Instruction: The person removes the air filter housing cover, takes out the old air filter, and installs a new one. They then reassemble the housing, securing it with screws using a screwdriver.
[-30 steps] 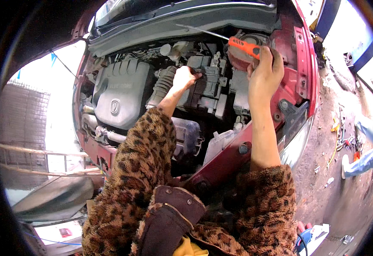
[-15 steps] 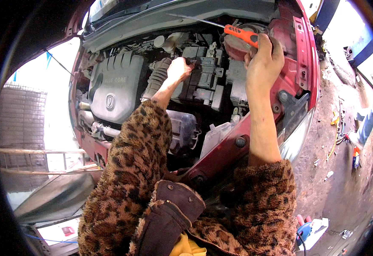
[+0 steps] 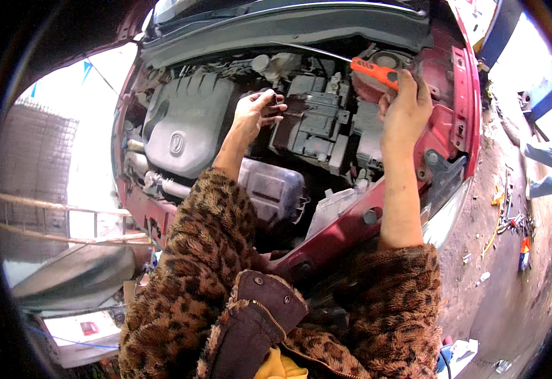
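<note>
Screwdriver (image 3: 375,72), one, orange handle with black patches, long thin metal shaft; upper right of centre, shaft aimed toward the upper left, raised over the engine bay.

Right hand (image 3: 406,117): fingers closed around the handle's butt end.

Left hand (image 3: 249,118): upper centre, fingers partly curled and slightly spread, thumb near them; whether they hold something small and dark cannot be told.

Sleeves (image 3: 209,237), both arms: brown, leopard-spotted plush.

Engine bay, red car, hood raised. Engine cover (image 3: 187,126): grey, dusty plastic, left of centre. Boxed unit (image 3: 319,117): dark grey, dusty, just right of the left hand. Plastic housing (image 3: 269,189): grey, smooth, mid-frame. Front crosspiece (image 3: 336,237): dark red, slanting below it. Cowl panel (image 3: 301,31): grey, across the top.

Room, right side: floor (image 3: 471,303), grey-brown, stained; scattered tools (image 3: 517,222) lying on it; blue post (image 3: 548,88), upper right; another person's blue-trousered leg (image 3: 550,161), right edge.

Room, left side: quilted grey panel (image 3: 36,148), mid-left; pale rails (image 3: 67,205) below it; grey sheet-like cover (image 3: 77,278), lower left, beneath the rails.
</note>
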Action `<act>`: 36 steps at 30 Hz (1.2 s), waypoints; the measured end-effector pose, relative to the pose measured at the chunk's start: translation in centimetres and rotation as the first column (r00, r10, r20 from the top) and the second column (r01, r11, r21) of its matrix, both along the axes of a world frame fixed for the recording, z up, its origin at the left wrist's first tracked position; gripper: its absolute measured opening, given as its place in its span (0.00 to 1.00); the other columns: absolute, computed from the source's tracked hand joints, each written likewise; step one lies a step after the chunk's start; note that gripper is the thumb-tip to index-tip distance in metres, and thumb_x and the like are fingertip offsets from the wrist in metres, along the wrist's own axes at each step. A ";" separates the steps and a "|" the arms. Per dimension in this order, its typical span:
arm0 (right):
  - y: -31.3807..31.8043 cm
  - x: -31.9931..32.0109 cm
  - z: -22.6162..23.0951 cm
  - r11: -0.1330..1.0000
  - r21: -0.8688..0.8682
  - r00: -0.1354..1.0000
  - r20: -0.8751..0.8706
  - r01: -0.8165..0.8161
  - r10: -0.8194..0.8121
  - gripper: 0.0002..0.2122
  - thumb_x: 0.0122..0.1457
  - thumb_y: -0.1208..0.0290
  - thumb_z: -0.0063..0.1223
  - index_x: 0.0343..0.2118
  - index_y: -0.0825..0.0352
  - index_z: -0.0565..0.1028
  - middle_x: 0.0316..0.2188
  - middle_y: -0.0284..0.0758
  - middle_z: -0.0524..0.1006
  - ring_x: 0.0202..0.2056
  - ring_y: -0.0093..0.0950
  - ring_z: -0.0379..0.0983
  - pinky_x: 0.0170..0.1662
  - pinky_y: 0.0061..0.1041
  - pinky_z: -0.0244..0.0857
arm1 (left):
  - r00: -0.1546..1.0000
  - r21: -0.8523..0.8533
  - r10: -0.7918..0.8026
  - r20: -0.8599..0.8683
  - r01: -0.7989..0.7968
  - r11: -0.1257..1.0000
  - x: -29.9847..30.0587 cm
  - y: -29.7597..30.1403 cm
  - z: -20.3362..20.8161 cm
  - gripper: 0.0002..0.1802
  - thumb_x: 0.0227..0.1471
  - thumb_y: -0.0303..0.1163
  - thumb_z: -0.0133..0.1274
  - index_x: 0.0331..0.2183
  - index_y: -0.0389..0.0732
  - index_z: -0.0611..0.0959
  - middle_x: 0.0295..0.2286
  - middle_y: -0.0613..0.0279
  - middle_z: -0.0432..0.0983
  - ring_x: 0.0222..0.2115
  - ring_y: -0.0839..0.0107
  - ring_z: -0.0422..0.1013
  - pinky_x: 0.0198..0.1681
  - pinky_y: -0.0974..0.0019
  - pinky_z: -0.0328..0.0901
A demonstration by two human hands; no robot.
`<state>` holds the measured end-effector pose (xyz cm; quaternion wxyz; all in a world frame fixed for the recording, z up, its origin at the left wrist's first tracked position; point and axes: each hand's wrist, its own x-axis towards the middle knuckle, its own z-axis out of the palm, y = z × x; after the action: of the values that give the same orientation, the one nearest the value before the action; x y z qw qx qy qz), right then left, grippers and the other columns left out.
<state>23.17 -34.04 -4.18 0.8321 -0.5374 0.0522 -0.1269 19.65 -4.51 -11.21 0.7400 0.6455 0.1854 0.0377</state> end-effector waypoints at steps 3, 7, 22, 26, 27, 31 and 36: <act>0.4 -0.3 0.3 0.997 0.051 0.997 0.045 -0.061 0.059 0.10 0.62 0.66 0.50 0.35 0.69 0.75 0.21 0.27 0.70 0.18 0.16 0.63 0.19 0.18 0.57 | 0.993 -0.151 -0.012 0.116 0.030 0.988 -2.7 1.2 1.7 0.12 0.59 0.39 0.52 0.40 0.41 0.78 0.38 0.57 0.80 0.32 0.70 0.77 0.32 0.65 0.72; 0.5 -0.5 0.0 0.968 0.141 0.979 0.028 -0.206 0.204 0.09 0.62 0.65 0.50 0.31 0.66 0.74 0.15 0.26 0.65 0.13 0.14 0.58 0.15 0.17 0.48 | 0.975 -0.347 0.025 0.223 0.055 0.936 -7.1 1.2 3.9 0.11 0.59 0.35 0.53 0.40 0.39 0.75 0.32 0.63 0.73 0.28 0.74 0.67 0.30 0.70 0.65; 1.1 -1.4 0.5 0.958 0.007 0.958 0.001 -0.287 0.287 0.11 0.60 0.65 0.48 0.35 0.70 0.76 0.17 0.27 0.66 0.11 0.15 0.57 0.14 0.17 0.47 | 0.927 -0.450 0.138 0.350 0.037 0.892 -12.4 -2.3 5.6 0.10 0.61 0.36 0.52 0.38 0.39 0.75 0.30 0.64 0.68 0.26 0.77 0.62 0.29 0.73 0.59; 0.9 -1.4 0.5 0.955 0.004 0.955 -0.020 -0.295 0.295 0.11 0.60 0.65 0.49 0.35 0.69 0.76 0.16 0.27 0.66 0.12 0.15 0.58 0.14 0.17 0.47 | 0.929 -0.395 0.115 0.353 0.036 0.918 -12.6 -2.1 6.0 0.10 0.60 0.35 0.54 0.38 0.39 0.76 0.29 0.64 0.69 0.26 0.77 0.62 0.28 0.73 0.59; 0.9 -1.3 0.3 0.953 -0.005 0.953 0.009 -0.302 0.302 0.11 0.60 0.64 0.49 0.35 0.68 0.76 0.17 0.27 0.66 0.12 0.14 0.58 0.14 0.17 0.47 | 0.932 -0.355 0.112 0.343 0.018 0.935 -12.7 -1.9 5.9 0.11 0.59 0.35 0.54 0.39 0.39 0.76 0.28 0.64 0.69 0.25 0.77 0.62 0.28 0.73 0.59; 1.2 -1.4 0.4 0.946 -0.043 0.946 0.029 -0.323 0.324 0.11 0.60 0.65 0.49 0.34 0.69 0.76 0.17 0.27 0.66 0.12 0.15 0.58 0.14 0.17 0.48 | 0.982 -0.122 0.043 0.185 -0.021 0.992 -13.6 -1.4 6.4 0.11 0.58 0.35 0.55 0.37 0.37 0.76 0.27 0.64 0.71 0.23 0.76 0.65 0.27 0.71 0.62; 2.2 -1.7 0.0 0.912 -0.190 0.923 0.060 -0.363 0.379 0.10 0.60 0.67 0.48 0.34 0.70 0.76 0.17 0.27 0.66 0.14 0.15 0.59 0.17 0.19 0.52 | 0.998 -0.060 0.059 0.000 -0.059 0.997 -16.2 -1.6 5.1 0.12 0.58 0.35 0.56 0.37 0.36 0.76 0.26 0.64 0.71 0.23 0.74 0.66 0.27 0.69 0.65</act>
<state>21.49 -31.83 -4.15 0.7918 -0.6022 -0.1019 0.0039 3.42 -6.06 -6.12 0.7577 0.6174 0.2045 0.0545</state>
